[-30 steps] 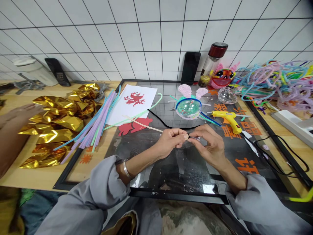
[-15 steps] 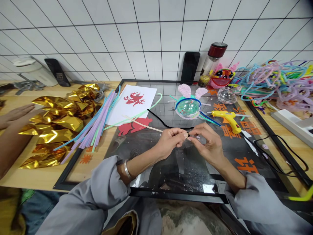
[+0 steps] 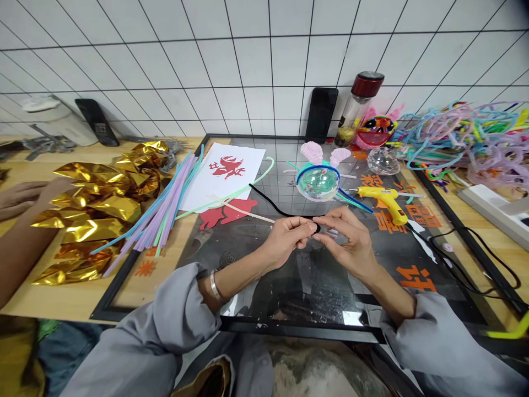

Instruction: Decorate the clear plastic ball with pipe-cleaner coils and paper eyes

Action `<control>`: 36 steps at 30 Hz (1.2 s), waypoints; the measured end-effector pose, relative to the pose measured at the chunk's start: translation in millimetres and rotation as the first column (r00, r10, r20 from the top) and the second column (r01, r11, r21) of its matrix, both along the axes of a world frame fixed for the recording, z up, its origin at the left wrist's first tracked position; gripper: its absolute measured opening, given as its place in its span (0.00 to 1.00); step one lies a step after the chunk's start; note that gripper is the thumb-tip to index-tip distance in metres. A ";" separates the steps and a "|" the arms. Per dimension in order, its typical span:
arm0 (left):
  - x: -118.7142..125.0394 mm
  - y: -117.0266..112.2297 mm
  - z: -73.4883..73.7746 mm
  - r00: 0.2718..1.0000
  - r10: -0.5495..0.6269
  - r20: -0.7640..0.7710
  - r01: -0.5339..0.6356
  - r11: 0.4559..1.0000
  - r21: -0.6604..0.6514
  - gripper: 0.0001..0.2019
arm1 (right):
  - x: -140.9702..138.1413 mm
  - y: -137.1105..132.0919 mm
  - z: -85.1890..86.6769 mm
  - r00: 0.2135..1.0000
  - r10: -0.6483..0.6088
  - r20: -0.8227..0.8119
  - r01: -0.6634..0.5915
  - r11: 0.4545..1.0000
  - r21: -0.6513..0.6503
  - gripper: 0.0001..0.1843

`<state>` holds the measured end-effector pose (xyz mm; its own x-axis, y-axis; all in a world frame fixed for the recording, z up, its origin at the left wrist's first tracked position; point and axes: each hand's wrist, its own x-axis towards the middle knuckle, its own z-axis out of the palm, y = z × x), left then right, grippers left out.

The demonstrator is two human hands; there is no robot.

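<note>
My left hand (image 3: 289, 238) pinches a small dark coil of black pipe cleaner (image 3: 270, 204) between thumb and finger. Against the coil's other side, my right hand (image 3: 349, 240) closes thumb and fingertips on it. The strand's long tail reaches away to the left over the dark glass, partly hidden behind my fingers. Just beyond my hands lies a clear dome with a blue rim (image 3: 318, 183), green inside, with pink fuzzy ears. A cream pipe cleaner (image 3: 248, 211) and a pale green pipe cleaner (image 3: 237, 194) lie left of my left hand.
A yellow glue gun (image 3: 388, 201) rests at the right near a power strip (image 3: 496, 207) and tangled pipe cleaners (image 3: 475, 138). Leftward are bundled pipe cleaners (image 3: 159, 207), gold foil (image 3: 103, 215), white paper (image 3: 248, 157) and another person's hand (image 3: 25, 198). A phone (image 3: 321, 114) leans on the wall.
My right fingers have shifted slightly left around the black coil, which shows more now. The other person's hands at the far left have moved a little.
</note>
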<state>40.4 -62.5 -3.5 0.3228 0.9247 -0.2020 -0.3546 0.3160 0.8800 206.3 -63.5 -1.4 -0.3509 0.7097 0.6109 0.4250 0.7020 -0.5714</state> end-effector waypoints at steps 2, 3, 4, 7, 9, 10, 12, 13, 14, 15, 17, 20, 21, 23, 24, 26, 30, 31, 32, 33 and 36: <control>0.0 -0.4 -0.4 1.000 -0.010 -0.005 0.010 1.000 -0.005 0.16 | -0.2 -0.1 -0.1 1.000 0.008 0.010 -0.008 1.000 -0.009 0.14; 0.0 -0.6 -0.6 1.000 -0.015 -0.004 0.015 1.000 -0.008 0.16 | -0.2 -0.2 -0.1 1.000 0.009 0.010 -0.009 1.000 -0.018 0.13; -0.1 -0.8 -0.8 1.000 -0.021 0.002 0.021 1.000 -0.010 0.16 | -0.1 -0.3 0.0 1.000 0.007 0.007 -0.007 1.000 -0.027 0.12; -0.6 -1.1 -0.5 0.999 -0.039 0.038 0.040 0.999 -0.027 0.16 | 0.1 -0.7 0.7 1.000 -0.010 -0.016 0.009 0.998 -0.056 0.11; -1.0 -0.7 0.2 0.998 -0.024 0.066 0.028 0.998 -0.057 0.16 | 0.1 -1.0 1.6 0.999 -0.031 -0.043 0.027 0.997 -0.077 0.10; -1.2 -0.3 0.7 0.997 -0.008 0.080 0.014 0.997 -0.075 0.17 | 0.1 -1.1 2.1 0.998 -0.041 -0.057 0.036 0.995 -0.089 0.10; -1.5 0.5 2.0 0.994 0.024 0.107 -0.012 0.994 -0.111 0.18 | 0.2 -0.9 2.8 0.995 -0.060 -0.083 0.051 0.993 -0.109 0.09; -1.7 0.9 2.7 0.992 0.034 0.119 -0.019 0.992 -0.122 0.20 | 0.2 -0.7 2.9 0.993 -0.067 -0.094 0.056 0.991 -0.118 0.09; -1.7 1.0 3.4 0.991 0.036 0.128 -0.019 0.992 -0.128 0.21 | 0.3 -0.3 2.8 0.992 -0.074 -0.104 0.061 0.990 -0.127 0.09; -1.7 0.9 4.0 0.991 0.031 0.134 -0.013 0.991 -0.131 0.22 | 0.4 0.2 2.5 0.990 -0.080 -0.118 0.064 0.989 -0.136 0.09; -1.5 0.1 4.9 0.991 0.007 0.134 0.011 0.991 -0.131 0.22 | 0.7 1.2 1.5 0.985 -0.089 -0.147 0.065 0.985 -0.158 0.09; -0.9 -2.0 4.7 0.991 -0.038 0.126 0.052 0.993 -0.110 0.19 | 0.6 1.9 0.3 0.982 -0.076 -0.174 0.043 0.982 -0.184 0.09; -0.8 -2.6 4.3 0.992 -0.049 0.120 0.060 0.994 -0.094 0.18 | 0.3 1.8 0.2 0.983 -0.066 -0.173 0.033 0.981 -0.189 0.09; -0.5 -3.2 3.1 0.992 -0.067 0.105 0.073 0.996 -0.055 0.17 | -0.6 1.2 0.5 0.985 -0.050 -0.165 0.017 0.981 -0.194 0.09; -0.5 -3.3 2.5 0.993 -0.071 0.096 0.075 0.997 -0.037 0.16 | -1.1 0.7 0.7 0.986 -0.043 -0.160 0.011 0.981 -0.194 0.08; -0.2 -3.1 1.7 0.995 -0.070 0.078 0.071 0.997 -0.008 0.15 | -2.0 -0.2 1.2 0.988 -0.031 -0.151 0.002 0.982 -0.188 0.08; 0.6 -2.7 0.1 0.999 -0.023 0.041 0.021 0.999 0.033 0.14 | -3.0 -1.7 1.5 0.992 -0.016 -0.124 -0.005 0.985 -0.172 0.08; 0.8 -2.7 -0.5 0.999 -0.011 0.034 0.009 0.999 0.042 0.14 | -3.2 -2.1 1.4 0.993 -0.017 -0.118 -0.003 0.986 -0.167 0.08; 1.0 -2.7 -1.0 1.000 -0.002 0.028 0.000 0.999 0.048 0.14 | -3.4 -2.6 1.5 0.993 -0.019 -0.113 0.001 0.987 -0.163 0.09; 1.0 -2.8 -1.5 1.000 0.005 0.022 -0.006 0.999 0.053 0.15 | -3.6 -3.0 1.5 0.994 -0.021 -0.110 0.004 0.987 -0.159 0.09; 0.8 -2.7 -2.1 1.000 0.018 0.008 -0.019 0.998 0.065 0.15 | -4.3 -3.9 2.0 0.994 -0.017 -0.110 0.000 0.988 -0.157 0.09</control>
